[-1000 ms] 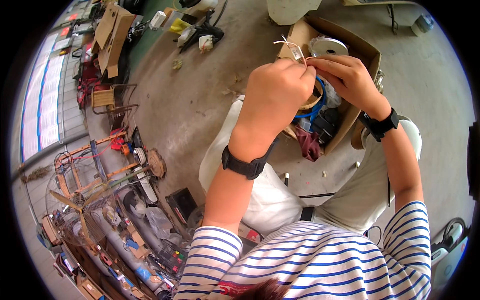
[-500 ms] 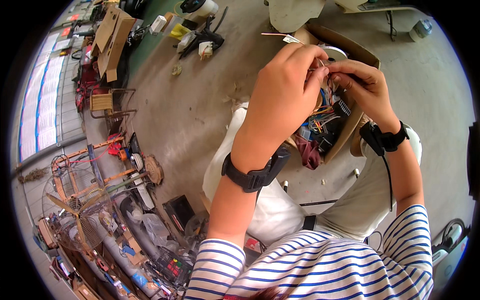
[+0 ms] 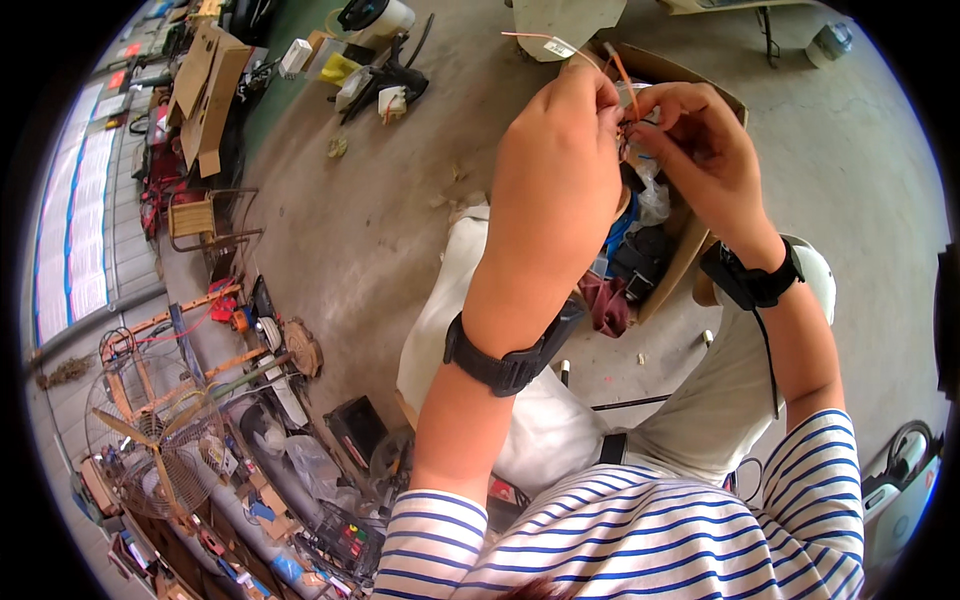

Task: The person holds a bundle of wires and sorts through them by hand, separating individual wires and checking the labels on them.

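Note:
Both hands are raised over an open cardboard box between my knees, working on thin wires at their fingertips. My left hand is closed on a pale wire that carries a white tag. My right hand, fingers curled, pinches wires beside it, where an orange wire sticks up. The exact point of contact is partly hidden by my fingers. In the box below lie blue cable, black parts, a crumpled bag and maroon cloth.
A fan and cluttered shelving stand at lower left, a folding chair and cardboard at upper left. Black tangled gear lies on the floor ahead; a bucket is at upper right. My knees flank the box.
Both hands have risen slightly and shifted a little left. The tagged wire moved up and left, an orange wire now stands up between my hands, and my right fingers are more curled.

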A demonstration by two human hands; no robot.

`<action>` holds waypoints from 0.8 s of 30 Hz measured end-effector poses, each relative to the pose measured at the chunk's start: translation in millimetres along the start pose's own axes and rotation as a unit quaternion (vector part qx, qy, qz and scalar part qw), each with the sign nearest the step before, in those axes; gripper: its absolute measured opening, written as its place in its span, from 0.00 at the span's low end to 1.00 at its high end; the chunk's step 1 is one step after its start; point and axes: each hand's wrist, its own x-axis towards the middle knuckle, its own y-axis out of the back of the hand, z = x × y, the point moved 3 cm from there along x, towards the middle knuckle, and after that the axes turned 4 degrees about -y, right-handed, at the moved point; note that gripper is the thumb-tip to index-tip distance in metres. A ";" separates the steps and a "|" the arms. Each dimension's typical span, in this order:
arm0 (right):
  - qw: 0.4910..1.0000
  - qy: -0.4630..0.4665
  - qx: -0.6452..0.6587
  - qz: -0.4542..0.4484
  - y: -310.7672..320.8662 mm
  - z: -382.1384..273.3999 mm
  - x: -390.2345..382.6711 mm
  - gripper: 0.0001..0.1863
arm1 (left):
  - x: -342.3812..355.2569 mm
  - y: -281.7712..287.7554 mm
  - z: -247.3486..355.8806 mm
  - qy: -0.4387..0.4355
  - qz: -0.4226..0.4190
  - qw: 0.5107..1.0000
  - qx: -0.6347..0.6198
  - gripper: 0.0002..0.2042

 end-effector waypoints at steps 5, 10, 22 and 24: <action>0.859 0.278 -0.421 -0.085 4.0 -19.6 1.3 0.12 | -0.3 0.8 -2.1 -0.038 0.007 0.995 0.090 0.05; 0.789 0.321 -0.518 -0.080 10.0 -22.6 -1.4 0.12 | -3.7 -11.0 -1.0 -0.044 -0.041 0.993 0.102 0.06; 0.776 0.307 -0.548 0.058 26.5 -26.1 -8.3 0.14 | -4.1 -24.2 26.3 -0.099 -0.034 0.987 0.125 0.05; 0.824 0.294 -0.483 0.050 30.2 -17.2 -3.2 0.14 | -3.8 -26.0 27.0 -0.061 -0.043 0.990 0.121 0.04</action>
